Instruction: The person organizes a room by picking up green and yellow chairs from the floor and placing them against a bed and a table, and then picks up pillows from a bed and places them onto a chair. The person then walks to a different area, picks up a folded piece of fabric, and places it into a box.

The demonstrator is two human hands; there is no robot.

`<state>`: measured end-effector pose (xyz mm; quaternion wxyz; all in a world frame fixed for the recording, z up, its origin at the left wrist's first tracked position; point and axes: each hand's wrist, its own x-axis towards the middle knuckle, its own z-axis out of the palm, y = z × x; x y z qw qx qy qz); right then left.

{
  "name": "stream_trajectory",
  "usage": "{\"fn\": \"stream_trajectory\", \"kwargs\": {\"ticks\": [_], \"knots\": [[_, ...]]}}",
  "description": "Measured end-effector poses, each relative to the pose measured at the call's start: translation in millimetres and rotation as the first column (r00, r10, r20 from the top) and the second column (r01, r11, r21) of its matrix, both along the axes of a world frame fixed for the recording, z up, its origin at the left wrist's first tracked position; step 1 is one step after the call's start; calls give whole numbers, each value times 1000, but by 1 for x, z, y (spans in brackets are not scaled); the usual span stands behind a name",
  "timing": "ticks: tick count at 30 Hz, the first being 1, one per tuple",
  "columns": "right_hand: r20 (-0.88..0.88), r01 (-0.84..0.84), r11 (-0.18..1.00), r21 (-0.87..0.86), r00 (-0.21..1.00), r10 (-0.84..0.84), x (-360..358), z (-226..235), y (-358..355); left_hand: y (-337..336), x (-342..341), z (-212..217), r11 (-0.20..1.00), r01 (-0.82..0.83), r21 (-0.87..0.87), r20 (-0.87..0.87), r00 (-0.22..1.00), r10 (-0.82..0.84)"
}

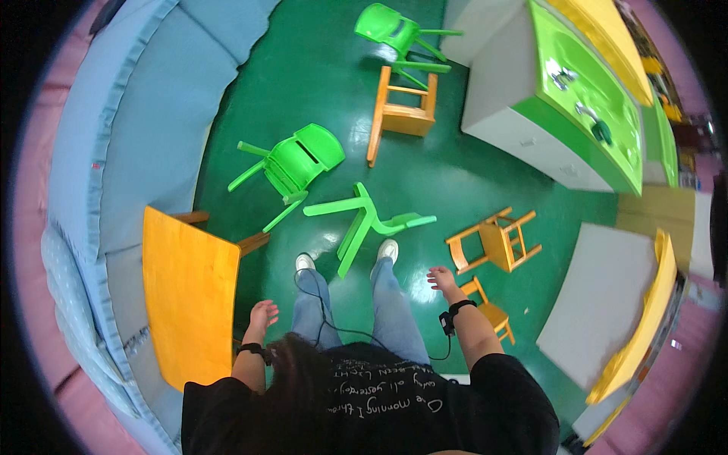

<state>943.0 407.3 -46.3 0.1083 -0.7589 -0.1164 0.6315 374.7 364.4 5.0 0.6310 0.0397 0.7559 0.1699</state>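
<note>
My left hand (264,313) hangs beside the right edge of an orange wooden table (189,296), fingers apart and holding nothing. Out to the right, my right hand (440,279) is open too, its palm without any object. Closest to it are a wooden chair (497,244) lying tipped on the floor and another wooden chair (494,315), partly behind my forearm. A green plastic chair (368,220) lies on its side just ahead of my feet. Farther ahead to the left is a second toppled green chair (299,161). Neither hand touches any chair.
A third green chair (394,34) and a toppled wooden chair (407,117) lie at the far side. A green-topped sink unit (531,144) stands far right, a grey-white panel (595,303) nearer. Blue fabric (163,114) lines the left. A black cable (353,331) crosses my legs.
</note>
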Motion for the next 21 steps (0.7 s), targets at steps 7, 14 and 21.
{"fn": "stream_trajectory", "kwargs": {"ticks": [7, 14, 21], "knots": [[153, 2, 1000, 4, 988, -2, 61, -146, 111, -1, 119, 3, 1000, -10, -21, 70, 997, 12], [304, 368, 893, -257, 909, -287, 50, -259, 155, -9, 166, -38, 984, 176, 15, 139, 975, -176], [-216, 721, 665, -195, 630, -746, 27, -328, 129, -58, 166, -55, 974, 224, -26, 36, 974, -223]]}}
